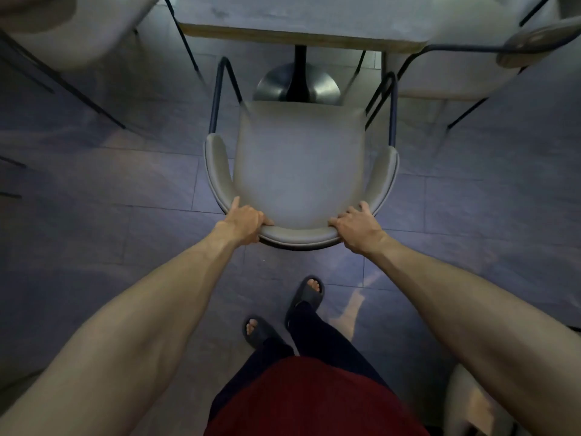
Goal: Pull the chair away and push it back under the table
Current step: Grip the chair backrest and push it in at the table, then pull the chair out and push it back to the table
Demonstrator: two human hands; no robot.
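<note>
A grey padded chair (298, 165) with a curved backrest and dark metal legs stands on the floor directly below me, its seat fully out from under the table (301, 37). My left hand (246, 223) grips the left part of the curved backrest. On the right part of the same rim, my right hand (355, 226) is closed. The table has a pale top with a wooden edge, and a black pedestal with a round metal base (297, 83) just beyond the chair's front edge.
Two more grey chairs flank the table, one at upper left (78, 36) and one at upper right (465, 64). Another pale seat (471, 401) sits at the lower right. My feet in dark slides (283, 313) stand on the grey tiled floor behind the chair.
</note>
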